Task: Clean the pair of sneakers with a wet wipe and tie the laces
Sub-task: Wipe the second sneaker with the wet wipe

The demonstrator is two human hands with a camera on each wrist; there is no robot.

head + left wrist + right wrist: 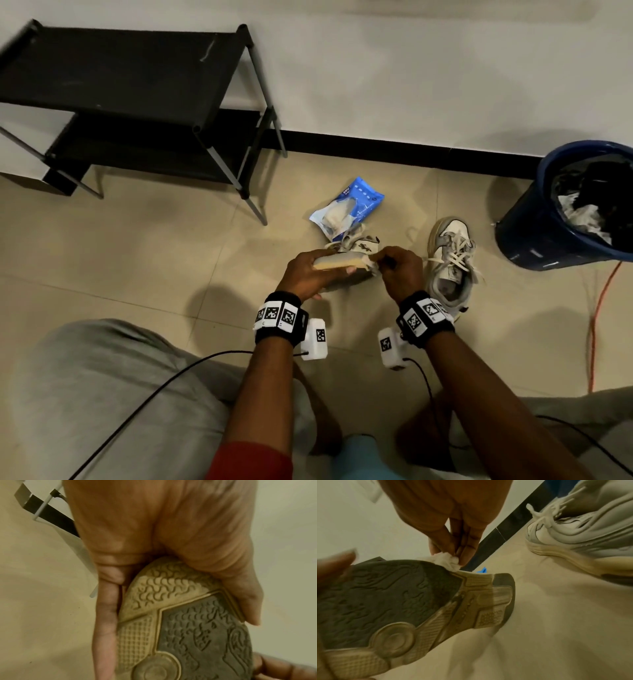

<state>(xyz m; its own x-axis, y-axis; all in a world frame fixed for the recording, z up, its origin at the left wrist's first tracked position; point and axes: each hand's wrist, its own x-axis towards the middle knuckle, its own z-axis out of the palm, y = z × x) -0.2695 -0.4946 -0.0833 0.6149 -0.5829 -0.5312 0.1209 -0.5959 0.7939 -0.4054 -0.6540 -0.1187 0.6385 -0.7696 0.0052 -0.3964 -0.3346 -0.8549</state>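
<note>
wipes pack [347, 208]: white print, too small to read | wrist bands [278, 316]: square coded markers, digits blurred | sneaker sole [197, 635]: embossed pattern only, no legible text

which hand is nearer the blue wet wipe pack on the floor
Right. The right hand, pinching a wipe, sits just below the wet wipe pack; the left hand, gripping the sneaker, is farther left.

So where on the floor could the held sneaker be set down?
Bare tile lies left of the left hand, between the black rack and the grey-clad knee. It is crowded ahead and right: wipe pack, second sneaker, blue bin.
</note>
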